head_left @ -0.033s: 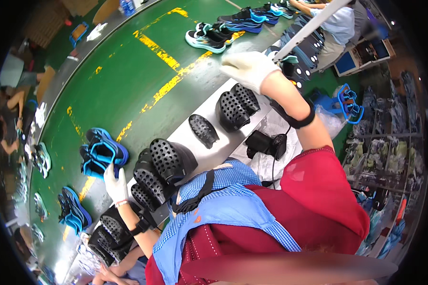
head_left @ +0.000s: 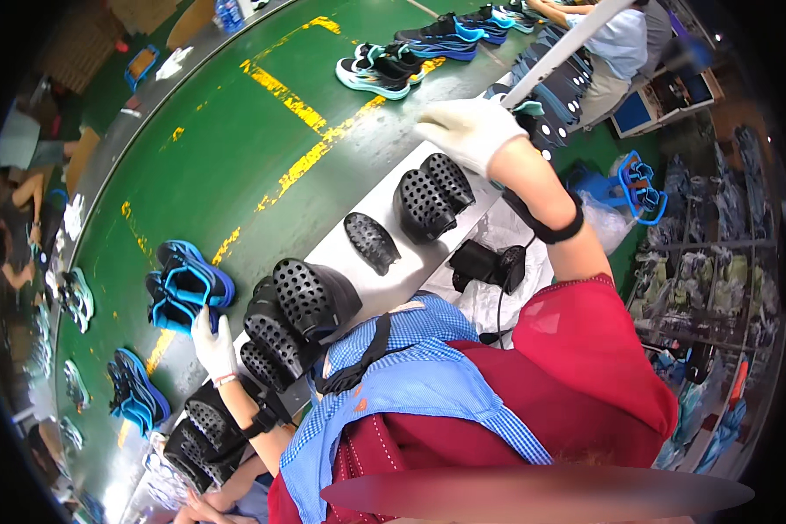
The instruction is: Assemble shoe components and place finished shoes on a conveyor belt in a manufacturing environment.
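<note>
My left hand [head_left: 213,348], in a white glove, reaches to the heel of a blue and black sneaker [head_left: 203,281]. Its thumb and forefinger close around the heel edge. This sneaker stands beside its mate on the green surface. Over the far right part of the same surface hangs my right hand [head_left: 472,131], also gloved, its fingers stretched toward the left with nothing visible in them. A white post [head_left: 559,57] is close to its fingers' far side. A second blue sneaker pair [head_left: 138,389] stands at the left, nearer to me.
Black perforated shells [head_left: 304,297] line a white ledge [head_left: 336,253] in front of me. Black-and-mint sneakers [head_left: 377,74] and more shoes stand far along the green surface [head_left: 227,140]. A black corded device [head_left: 487,265] lies on white plastic. Other people sit around the surface.
The whole view has shifted slightly. My right hand sits a little further right and lower; the left still touches the sneaker's heel.
</note>
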`<state>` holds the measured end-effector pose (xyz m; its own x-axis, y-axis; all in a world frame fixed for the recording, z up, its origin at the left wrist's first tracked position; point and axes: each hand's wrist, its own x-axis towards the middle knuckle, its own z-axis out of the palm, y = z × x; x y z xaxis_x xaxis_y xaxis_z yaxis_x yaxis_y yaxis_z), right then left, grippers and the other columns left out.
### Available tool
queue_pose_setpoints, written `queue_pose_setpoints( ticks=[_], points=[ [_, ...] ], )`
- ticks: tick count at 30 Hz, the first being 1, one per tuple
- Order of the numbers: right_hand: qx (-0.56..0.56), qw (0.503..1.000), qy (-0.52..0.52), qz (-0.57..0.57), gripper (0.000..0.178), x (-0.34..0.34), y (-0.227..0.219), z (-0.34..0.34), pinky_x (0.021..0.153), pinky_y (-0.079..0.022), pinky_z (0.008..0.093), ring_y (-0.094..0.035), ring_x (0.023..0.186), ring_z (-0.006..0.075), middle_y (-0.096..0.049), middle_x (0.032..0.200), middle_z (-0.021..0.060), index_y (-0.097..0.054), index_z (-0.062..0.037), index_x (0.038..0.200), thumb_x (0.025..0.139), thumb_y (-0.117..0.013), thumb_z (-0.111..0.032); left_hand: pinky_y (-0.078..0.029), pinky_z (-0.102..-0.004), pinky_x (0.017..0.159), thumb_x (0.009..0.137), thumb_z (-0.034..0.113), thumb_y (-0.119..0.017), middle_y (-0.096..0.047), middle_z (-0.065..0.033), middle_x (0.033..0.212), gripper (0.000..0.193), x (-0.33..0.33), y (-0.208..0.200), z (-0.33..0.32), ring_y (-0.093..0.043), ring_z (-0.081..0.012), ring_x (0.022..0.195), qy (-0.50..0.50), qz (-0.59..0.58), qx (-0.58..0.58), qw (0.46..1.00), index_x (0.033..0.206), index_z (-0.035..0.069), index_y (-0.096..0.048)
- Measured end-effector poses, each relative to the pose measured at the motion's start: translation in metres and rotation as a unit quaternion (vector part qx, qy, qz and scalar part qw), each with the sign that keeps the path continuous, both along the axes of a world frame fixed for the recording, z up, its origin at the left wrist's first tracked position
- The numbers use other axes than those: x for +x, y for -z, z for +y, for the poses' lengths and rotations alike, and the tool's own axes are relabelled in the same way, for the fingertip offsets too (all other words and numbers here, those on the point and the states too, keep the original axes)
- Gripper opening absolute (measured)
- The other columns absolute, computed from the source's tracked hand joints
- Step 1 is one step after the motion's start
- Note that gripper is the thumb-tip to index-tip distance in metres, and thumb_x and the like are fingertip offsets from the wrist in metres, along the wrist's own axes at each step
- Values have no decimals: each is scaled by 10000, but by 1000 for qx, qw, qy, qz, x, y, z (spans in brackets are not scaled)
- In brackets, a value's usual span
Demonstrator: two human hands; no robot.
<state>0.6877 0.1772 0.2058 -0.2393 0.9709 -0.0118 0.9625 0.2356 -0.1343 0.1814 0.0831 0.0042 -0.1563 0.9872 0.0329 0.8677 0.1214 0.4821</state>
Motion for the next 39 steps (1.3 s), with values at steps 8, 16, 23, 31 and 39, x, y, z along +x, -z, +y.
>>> queue_pose_setpoints(
  ticks=[8, 16, 23, 31, 39],
  points=[
    [-15, 941, 338, 4, 360, 145, 40, -70, 867, -478, 399, -616, 986, 335, -657, 1033, 160, -658, -124, 1080, 841, -552, -371, -480, -323, 881, 865, 125, -631, -588, -138, 1174, 375, 12, -24, -17, -597, -229, 1005, -34, -53, 3, 998, 1222, 19, -590],
    [44, 945, 320, 44, 483, 200, 109, -82, 974, -431, 372, -555, 1127, 313, -597, 1177, 182, -592, -36, 1189, 794, -634, -310, -479, -317, 875, 871, 107, -625, -598, -140, 1137, 357, 31, -31, -22, -601, -223, 976, -22, -44, 5, 999, 1211, 5, -595],
    [28, 934, 357, 21, 340, 220, 123, -62, 944, -453, 348, -582, 1086, 286, -589, 1196, 128, -661, -76, 1071, 785, -669, -260, -451, -318, 922, 873, 100, -600, -612, -153, 1125, 339, 14, -11, -30, -601, -237, 1018, -56, -141, -14, 988, 1196, -5, -604],
    [136, 930, 330, 87, 277, 261, 104, -63, 876, -481, 314, -625, 983, 253, -654, 1034, 94, -664, -77, 1024, 775, -690, -194, -422, -322, 964, 885, 119, -596, -617, -155, 1159, 324, 18, -28, -28, -585, -240, 1076, -75, -74, -33, 994, 1176, -22, -611],
    [250, 915, 314, 24, 219, 326, 92, -50, 873, -483, 302, -624, 994, 239, -647, 1093, 68, -653, -64, 994, 781, -667, -110, -416, -318, 957, 891, 126, -599, -613, -161, 1154, 331, 35, -50, -16, -580, -243, 1070, -56, -33, -30, 997, 1185, -26, -607]
  ],
)
